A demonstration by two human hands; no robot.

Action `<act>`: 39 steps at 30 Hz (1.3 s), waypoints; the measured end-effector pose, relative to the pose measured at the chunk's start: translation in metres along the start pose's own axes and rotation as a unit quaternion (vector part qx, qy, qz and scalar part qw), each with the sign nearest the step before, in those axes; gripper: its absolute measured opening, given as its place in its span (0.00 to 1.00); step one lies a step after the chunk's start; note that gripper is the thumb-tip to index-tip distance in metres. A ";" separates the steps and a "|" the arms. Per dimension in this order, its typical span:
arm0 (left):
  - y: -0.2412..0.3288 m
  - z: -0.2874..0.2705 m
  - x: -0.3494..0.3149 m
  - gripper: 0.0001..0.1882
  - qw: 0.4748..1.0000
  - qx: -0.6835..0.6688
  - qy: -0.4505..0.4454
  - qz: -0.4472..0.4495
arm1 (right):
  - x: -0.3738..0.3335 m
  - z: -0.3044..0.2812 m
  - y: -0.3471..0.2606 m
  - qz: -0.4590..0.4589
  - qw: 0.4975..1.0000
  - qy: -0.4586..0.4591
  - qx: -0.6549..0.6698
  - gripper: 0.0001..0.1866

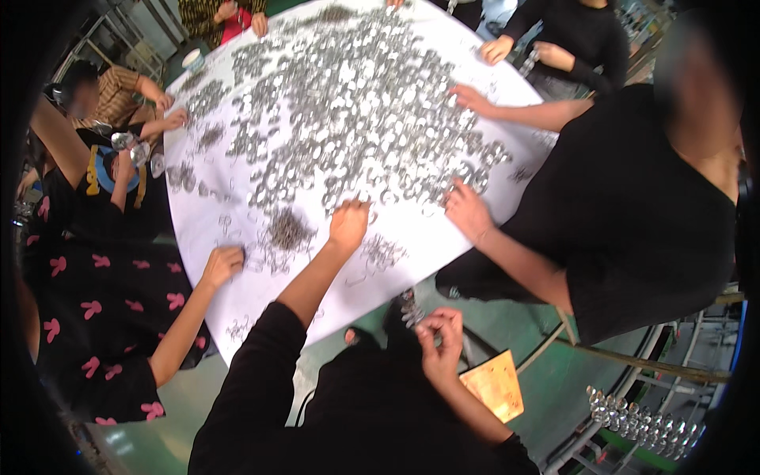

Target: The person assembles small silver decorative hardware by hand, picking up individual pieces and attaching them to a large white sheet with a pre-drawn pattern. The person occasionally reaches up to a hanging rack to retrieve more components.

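Note:
My left hand [350, 225] reaches over the white table [412, 269] to the near edge of a broad heap of shiny, silvery round pieces [364, 103]. Its fingers are curled together, and what they hold, if anything, is hidden. A pile of thin dark metal hooks [289, 229] lies left of this hand, with more loose hooks [381, 252] to its right. In front of my body, off the table's near edge, my right hand [443, 340] pinches a short strand of shiny round pieces [410, 309], which extends up from the fingertips.
Beside me on the right, a person in black [633, 214] has both hands at the heap. On my left, a person in a pink-patterned black shirt [119, 317] rests a hand on the table. A yellow board [495, 385] and a rack of hanging shiny strands [645, 423] stand lower right.

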State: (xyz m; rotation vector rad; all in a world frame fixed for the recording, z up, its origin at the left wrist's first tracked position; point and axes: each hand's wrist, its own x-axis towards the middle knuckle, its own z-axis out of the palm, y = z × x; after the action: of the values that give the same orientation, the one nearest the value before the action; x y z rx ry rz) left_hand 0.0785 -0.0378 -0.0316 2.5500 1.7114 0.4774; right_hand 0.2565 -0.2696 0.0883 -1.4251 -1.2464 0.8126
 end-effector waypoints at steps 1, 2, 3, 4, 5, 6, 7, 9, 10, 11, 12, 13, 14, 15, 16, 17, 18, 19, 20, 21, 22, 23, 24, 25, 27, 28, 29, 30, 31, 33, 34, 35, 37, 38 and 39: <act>-0.010 0.004 -0.005 0.09 1.000 -0.016 0.012 -0.005 | 0.001 0.002 -0.003 -0.003 1.000 -0.004 -0.003 0.03; -0.004 -0.007 -0.007 0.09 0.996 -0.076 0.035 -0.028 | 0.000 0.002 0.001 -0.024 1.000 0.001 -0.005 0.03; 0.002 -0.019 -0.010 0.09 0.988 -0.135 0.054 -0.049 | -0.003 0.004 0.004 -0.027 1.000 0.004 0.001 0.03; 0.015 -0.031 -0.014 0.07 0.976 -0.189 0.069 -0.088 | -0.003 0.005 0.007 -0.030 1.000 0.006 0.006 0.04; 0.028 -0.048 -0.022 0.07 0.961 -0.234 0.072 -0.127 | -0.006 0.009 0.011 -0.027 0.999 0.012 0.013 0.04; 0.046 -0.068 -0.028 0.06 0.938 -0.305 0.038 -0.158 | -0.005 0.007 0.013 -0.027 0.999 0.021 0.015 0.05; 0.063 -0.083 -0.039 0.06 0.908 -0.374 -0.003 -0.190 | -0.009 0.008 0.010 -0.021 0.999 0.030 0.006 0.05; 0.075 -0.086 -0.077 0.07 0.815 -0.540 -0.023 -0.209 | -0.013 0.015 0.009 -0.023 0.999 0.034 0.009 0.04; 0.084 -0.093 -0.092 0.07 0.805 -0.556 -0.038 -0.204 | -0.015 0.018 0.006 -0.025 0.999 0.039 0.005 0.04; 0.093 -0.107 -0.107 0.07 0.794 -0.572 -0.053 -0.199 | -0.017 0.021 0.004 -0.028 0.999 0.046 0.002 0.04; 0.100 -0.118 -0.123 0.07 0.782 -0.587 -0.069 -0.197 | -0.021 0.025 0.001 -0.027 0.998 0.051 0.003 0.04; 0.105 -0.126 -0.136 0.07 0.776 -0.597 -0.060 -0.195 | -0.024 0.029 -0.002 -0.027 0.998 0.056 0.003 0.04; 0.109 -0.134 -0.146 0.07 0.771 -0.605 -0.051 -0.193 | -0.026 0.031 -0.004 -0.037 0.998 0.057 -0.004 0.04; 0.111 -0.138 -0.156 0.07 0.765 -0.613 -0.042 -0.192 | -0.032 0.034 -0.004 -0.036 0.998 0.057 -0.004 0.04; 0.111 -0.140 -0.166 0.06 0.759 -0.623 -0.035 -0.187 | -0.038 0.037 -0.003 -0.035 0.998 0.058 -0.004 0.04; 0.111 -0.143 -0.173 0.06 0.772 -0.606 -0.032 -0.187 | -0.041 0.039 -0.002 -0.039 0.997 0.059 -0.005 0.04; 0.110 -0.147 -0.180 0.07 0.785 -0.590 -0.029 -0.187 | -0.044 0.041 -0.002 -0.042 0.998 0.054 -0.006 0.04; 0.110 -0.149 -0.186 0.07 0.797 -0.574 -0.026 -0.186 | -0.049 0.043 -0.001 -0.044 0.998 0.049 -0.008 0.04; 0.109 -0.149 -0.192 0.07 0.799 -0.570 -0.025 -0.188 | -0.053 0.045 -0.001 -0.046 0.998 0.046 -0.011 0.04; 0.108 -0.149 -0.197 0.07 0.802 -0.567 -0.023 -0.189 | -0.058 0.048 0.000 -0.044 0.998 0.051 -0.002 0.04; 0.108 -0.148 -0.201 0.07 0.804 -0.563 -0.023 -0.190 | -0.062 0.051 0.001 -0.042 0.997 0.057 0.006 0.04; 0.108 -0.151 -0.204 0.07 0.818 -0.542 -0.020 -0.190 | -0.066 0.052 0.002 -0.040 0.997 0.061 0.015 0.05; 0.108 -0.156 -0.207 0.07 0.832 -0.520 -0.017 -0.189 | -0.069 0.052 -0.002 -0.005 0.998 0.053 0.020 0.04; 0.109 -0.158 -0.209 0.07 0.846 -0.498 -0.014 -0.190 | -0.069 0.051 -0.007 -0.009 0.999 0.048 0.005 0.04; 0.109 -0.159 -0.217 0.07 0.836 -0.510 -0.003 -0.202 | -0.072 0.053 -0.013 -0.005 0.999 0.032 -0.023 0.04; 0.108 -0.158 -0.219 0.07 0.831 -0.516 0.004 -0.210 | -0.074 0.055 -0.010 -0.017 0.999 0.034 -0.016 0.04; 0.108 -0.157 -0.223 0.07 0.820 -0.527 -0.011 -0.224 | -0.077 0.057 -0.005 -0.027 0.999 0.036 -0.011 0.04; 0.107 -0.156 -0.227 0.07 0.808 -0.537 -0.024 -0.239 | -0.080 0.059 -0.002 -0.037 0.999 0.037 -0.006 0.04; 0.105 -0.155 -0.229 0.08 0.796 -0.548 -0.036 -0.256 | -0.077 0.060 -0.002 -0.053 0.998 0.039 -0.024 0.04; 0.106 -0.160 -0.232 0.09 0.807 -0.525 -0.044 -0.267 | -0.080 0.061 -0.003 -0.058 0.997 0.022 -0.051 0.05; 0.107 -0.156 -0.233 0.09 0.847 -0.493 0.026 -0.199 | -0.082 0.062 -0.006 -0.054 0.997 0.024 -0.045 0.05; 0.108 -0.161 -0.232 0.09 0.844 -0.489 0.006 -0.219 | -0.083 0.063 -0.006 -0.049 0.998 0.028 -0.039 0.04; 0.109 -0.163 -0.234 0.10 0.862 -0.463 0.035 -0.204 | -0.085 0.063 -0.005 -0.064 0.995 0.015 -0.071 0.05; 0.108 -0.161 -0.238 0.09 0.864 -0.459 0.033 -0.207 | -0.088 0.062 -0.004 -0.055 0.995 -0.007 -0.078 0.05; 0.107 -0.158 -0.241 0.09 0.866 -0.456 0.034 -0.204 | -0.087 0.060 -0.002 -0.052 0.995 -0.026 -0.086 0.05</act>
State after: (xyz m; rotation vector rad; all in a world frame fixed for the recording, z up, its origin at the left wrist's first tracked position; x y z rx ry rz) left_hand 0.0488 -0.3211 0.0841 1.4791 1.4516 1.0341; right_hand 0.1798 -0.3383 0.0647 -1.4686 -1.4469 0.6881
